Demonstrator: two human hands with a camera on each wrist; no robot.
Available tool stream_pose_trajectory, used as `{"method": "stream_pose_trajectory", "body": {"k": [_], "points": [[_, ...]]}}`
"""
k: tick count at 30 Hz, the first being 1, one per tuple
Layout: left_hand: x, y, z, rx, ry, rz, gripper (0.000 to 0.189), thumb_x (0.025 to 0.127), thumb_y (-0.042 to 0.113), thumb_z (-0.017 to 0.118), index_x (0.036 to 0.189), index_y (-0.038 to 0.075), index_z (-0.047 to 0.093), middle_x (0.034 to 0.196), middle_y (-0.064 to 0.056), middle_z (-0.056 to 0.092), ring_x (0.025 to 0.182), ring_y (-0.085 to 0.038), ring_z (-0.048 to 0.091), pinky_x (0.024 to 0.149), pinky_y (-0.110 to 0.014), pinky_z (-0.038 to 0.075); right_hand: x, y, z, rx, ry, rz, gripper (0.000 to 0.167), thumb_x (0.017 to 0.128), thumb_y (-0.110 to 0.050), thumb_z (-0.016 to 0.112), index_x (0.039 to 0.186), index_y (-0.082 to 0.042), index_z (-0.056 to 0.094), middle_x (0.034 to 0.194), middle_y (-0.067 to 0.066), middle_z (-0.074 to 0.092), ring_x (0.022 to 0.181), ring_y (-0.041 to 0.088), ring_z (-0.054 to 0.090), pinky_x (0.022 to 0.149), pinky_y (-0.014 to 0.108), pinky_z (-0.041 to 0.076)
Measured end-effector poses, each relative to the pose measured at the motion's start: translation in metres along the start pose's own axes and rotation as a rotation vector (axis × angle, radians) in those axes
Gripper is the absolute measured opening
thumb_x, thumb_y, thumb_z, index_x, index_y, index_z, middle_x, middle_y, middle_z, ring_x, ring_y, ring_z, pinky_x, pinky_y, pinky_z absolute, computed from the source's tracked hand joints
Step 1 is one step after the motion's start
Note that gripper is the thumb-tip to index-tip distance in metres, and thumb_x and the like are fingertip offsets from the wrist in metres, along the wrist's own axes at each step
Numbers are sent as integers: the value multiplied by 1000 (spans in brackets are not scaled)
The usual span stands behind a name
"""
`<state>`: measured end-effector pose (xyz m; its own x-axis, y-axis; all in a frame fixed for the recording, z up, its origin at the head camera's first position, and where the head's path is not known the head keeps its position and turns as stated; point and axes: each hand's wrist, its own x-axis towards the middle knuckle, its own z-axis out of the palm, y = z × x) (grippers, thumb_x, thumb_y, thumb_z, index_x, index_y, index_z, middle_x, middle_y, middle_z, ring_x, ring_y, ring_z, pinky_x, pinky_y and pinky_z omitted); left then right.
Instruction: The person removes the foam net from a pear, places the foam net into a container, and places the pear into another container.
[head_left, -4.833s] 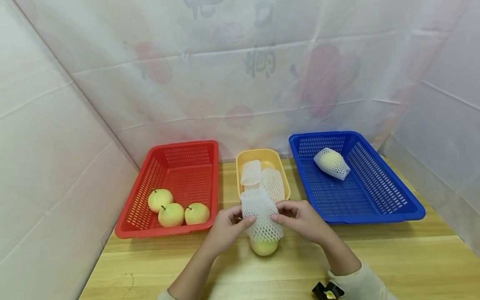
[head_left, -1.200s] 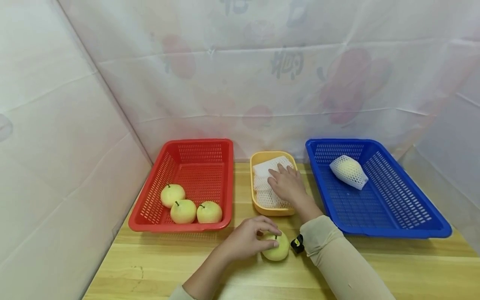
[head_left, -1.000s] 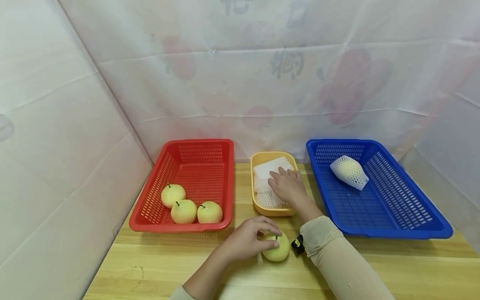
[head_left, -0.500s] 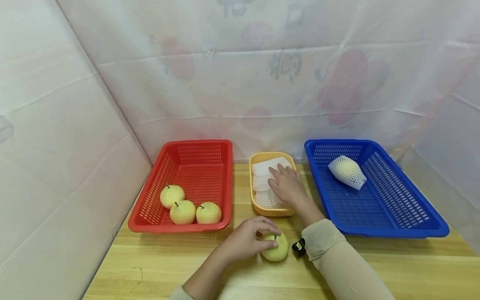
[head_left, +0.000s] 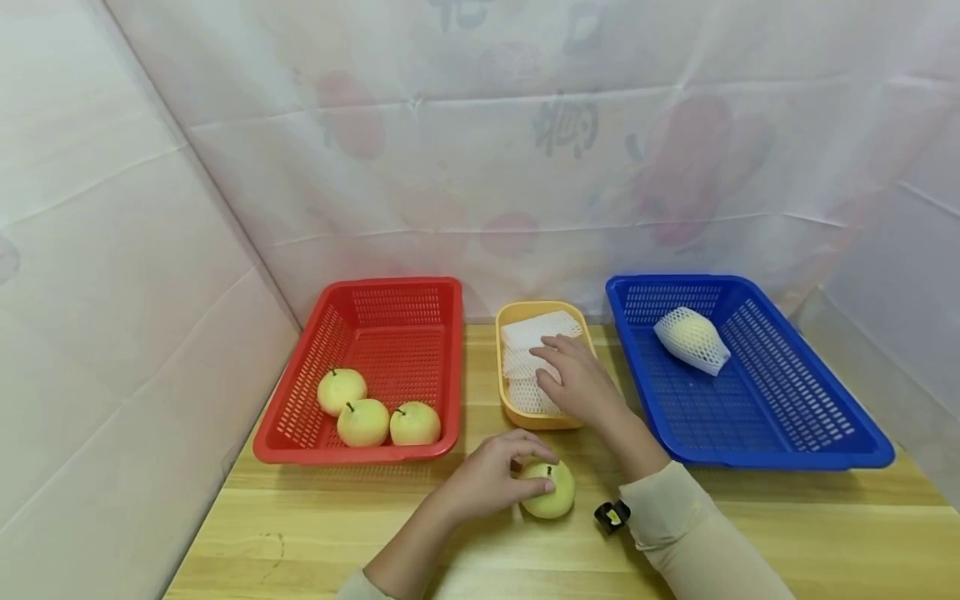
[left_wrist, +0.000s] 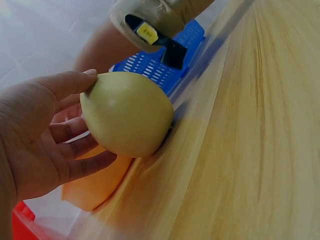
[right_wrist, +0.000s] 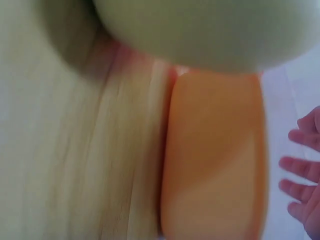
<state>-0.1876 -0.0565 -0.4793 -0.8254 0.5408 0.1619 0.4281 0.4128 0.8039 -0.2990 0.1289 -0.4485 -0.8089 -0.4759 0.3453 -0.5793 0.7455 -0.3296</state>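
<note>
Curled around the left side of a yellow-green pear, my left hand has its thumb and fingertips at the fruit, which sits stem up on the wooden table. The left wrist view shows the thumb touching the pear's skin. My right hand is over the yellow tray, fingers spread and loosely bent, holding nothing. White foam net sleeves lie flat in that tray, partly hidden by the hand. In the right wrist view, the fingers of the right hand are above the tray.
On the left, a red basket contains three bare pears. The blue basket to the right has one pear in a foam net. A fabric wall rises behind. A black wrist device sits at the right sleeve.
Earlier both hands held a foam net at the pear; the pear is now bare, with my left hand around it. Over the last half second my right hand has shifted slightly above the tray.
</note>
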Motion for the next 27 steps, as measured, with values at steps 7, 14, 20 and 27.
{"method": "stream_pose_trajectory", "body": {"k": [7, 14, 20, 27], "points": [[1, -2, 3, -1, 0, -11, 28, 88, 36, 73, 113, 23, 71, 116, 12, 66, 110, -4, 57, 91, -30, 53, -29, -17, -10, 184, 50, -179, 19, 93, -19, 63, 108, -13, 73, 113, 2, 69, 106, 20, 64, 90, 42, 55], [1, -2, 4, -43, 1, -18, 38, 87, 34, 74, 124, 24, 66, 124, 11, 62, 115, -7, 57, 94, -28, 51, -54, -27, -21, 456, -123, -301, 5, 92, -21, 70, 95, -23, 73, 81, -15, 62, 68, 1, 53, 58, 22, 48], [0, -4, 4, -91, 6, -28, 33, 86, 32, 75, 118, 28, 68, 120, 12, 63, 109, -5, 58, 89, -25, 52, -67, -30, -30, 621, -310, -352, 7, 89, -21, 73, 96, -19, 74, 81, -8, 63, 66, 1, 52, 54, 22, 49], [1, -5, 3, -70, 8, 21, 24, 88, 34, 73, 111, 28, 68, 121, 14, 63, 111, -4, 57, 90, -26, 52, -71, -28, -32, 562, -405, -302, 10, 85, -19, 76, 94, -24, 74, 84, -6, 64, 71, 0, 55, 60, 22, 52]]}}
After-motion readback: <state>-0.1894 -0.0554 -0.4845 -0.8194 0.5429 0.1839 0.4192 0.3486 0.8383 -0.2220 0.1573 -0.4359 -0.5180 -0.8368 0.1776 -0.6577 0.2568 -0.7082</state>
